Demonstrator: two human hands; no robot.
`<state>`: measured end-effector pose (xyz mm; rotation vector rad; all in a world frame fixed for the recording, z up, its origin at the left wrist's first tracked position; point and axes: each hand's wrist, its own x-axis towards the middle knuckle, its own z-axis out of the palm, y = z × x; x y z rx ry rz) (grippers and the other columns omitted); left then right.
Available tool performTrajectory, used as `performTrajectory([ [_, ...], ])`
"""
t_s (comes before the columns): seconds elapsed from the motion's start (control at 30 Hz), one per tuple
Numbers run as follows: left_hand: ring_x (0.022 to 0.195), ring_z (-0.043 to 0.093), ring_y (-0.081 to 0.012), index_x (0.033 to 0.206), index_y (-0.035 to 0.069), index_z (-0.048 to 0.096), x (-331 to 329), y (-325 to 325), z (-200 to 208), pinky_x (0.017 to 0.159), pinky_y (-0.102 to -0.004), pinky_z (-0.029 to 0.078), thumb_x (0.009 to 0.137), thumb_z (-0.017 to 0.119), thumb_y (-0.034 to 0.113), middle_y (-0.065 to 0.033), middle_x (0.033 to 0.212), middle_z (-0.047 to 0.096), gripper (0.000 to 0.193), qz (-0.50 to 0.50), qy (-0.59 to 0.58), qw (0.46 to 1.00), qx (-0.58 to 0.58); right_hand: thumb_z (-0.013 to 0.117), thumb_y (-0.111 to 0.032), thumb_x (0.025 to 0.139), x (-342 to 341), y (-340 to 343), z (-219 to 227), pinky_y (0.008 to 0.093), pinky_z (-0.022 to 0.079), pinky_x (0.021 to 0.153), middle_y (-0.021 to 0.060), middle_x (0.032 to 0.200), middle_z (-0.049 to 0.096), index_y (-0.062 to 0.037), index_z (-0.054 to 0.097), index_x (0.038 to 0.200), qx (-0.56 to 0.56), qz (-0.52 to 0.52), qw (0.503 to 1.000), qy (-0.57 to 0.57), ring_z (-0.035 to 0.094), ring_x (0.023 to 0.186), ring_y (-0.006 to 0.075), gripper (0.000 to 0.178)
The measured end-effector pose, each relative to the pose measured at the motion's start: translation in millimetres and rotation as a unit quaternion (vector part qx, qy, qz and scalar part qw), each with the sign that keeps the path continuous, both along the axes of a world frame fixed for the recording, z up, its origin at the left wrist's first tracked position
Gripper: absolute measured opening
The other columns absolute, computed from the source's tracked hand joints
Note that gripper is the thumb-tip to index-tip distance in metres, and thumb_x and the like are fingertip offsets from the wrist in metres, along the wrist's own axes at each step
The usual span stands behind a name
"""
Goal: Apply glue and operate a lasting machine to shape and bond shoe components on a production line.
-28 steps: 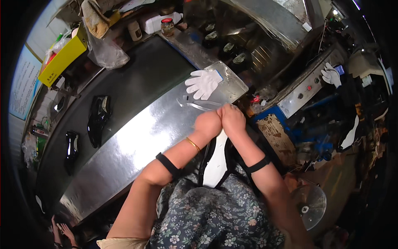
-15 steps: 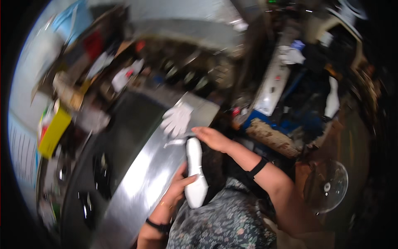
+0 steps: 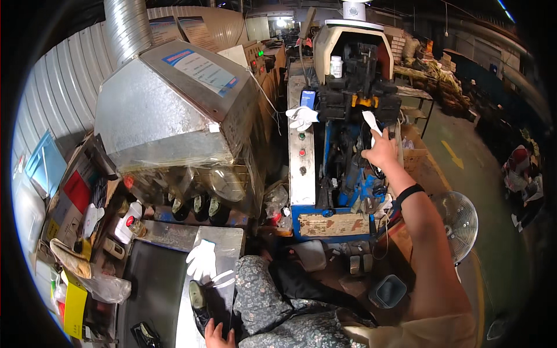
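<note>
My right hand (image 3: 383, 149) reaches far forward to a black machine. Its fingers close around the lower part of a white, sole-shaped piece (image 3: 369, 120), whose upper end sits below a yellow part. At the lower edge, my left hand (image 3: 219, 336) shows only in part, fingers apart, beside a black shoe (image 3: 199, 301) with a greenish inside. That shoe lies on the steel tabletop (image 3: 184, 319), near my lap. Farther up the tabletop lies a white glove (image 3: 202, 261).
A metal hood (image 3: 168, 104) stands at the far left, several dark shoes (image 3: 200, 207) under it. Another white glove (image 3: 302, 118) lies on the machine's button panel (image 3: 302, 180). A fan (image 3: 458, 223) stands right, a grey bin (image 3: 389, 291) below. Left is a dark belt (image 3: 152, 284).
My view has swung up toward the machine. My right hand has gone from near the glove to the white piece there. My left hand no longer holds the white-soled piece over my lap.
</note>
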<state>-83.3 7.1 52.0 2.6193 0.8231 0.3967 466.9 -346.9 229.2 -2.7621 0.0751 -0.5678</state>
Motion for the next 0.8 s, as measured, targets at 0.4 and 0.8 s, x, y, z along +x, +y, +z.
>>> performTrajectory([
  [0.4, 0.12, 0.052, -0.0264, 0.14, 0.003, 0.042, 172.6, -45.0, 40.1, 0.103, -0.0404, 0.039, 0.097, 0.044, 0.054, -0.0141, 0.132, 0.054, 0.067, -0.032, -0.404, 0.666, -0.626, 0.085, -0.036, 0.066, -249.1, 117.7, -46.5, 0.0503, 0.024, 0.113, 0.0339, 0.152, 0.016, -0.0027, 0.031, 0.145, 0.199, 0.594, 0.765, -0.148, 0.029, 0.138, 0.0479, 0.102],
  [0.8, 0.103, 0.064, -0.0354, 0.133, 0.003, 0.046, 97.5, -46.2, 37.5, 0.083, -0.0407, 0.052, 0.086, 0.067, 0.046, -0.0222, 0.115, 0.063, 0.067, -0.199, -0.007, 0.938, -0.285, 0.067, -0.026, 0.087, -257.6, 130.1, -168.5, 0.0254, 0.044, 0.089, 0.0015, 0.119, 0.061, -0.0028, 0.051, 0.133, 0.362, 0.465, 0.333, 0.736, 0.055, 0.104, 0.0088, 0.054],
])
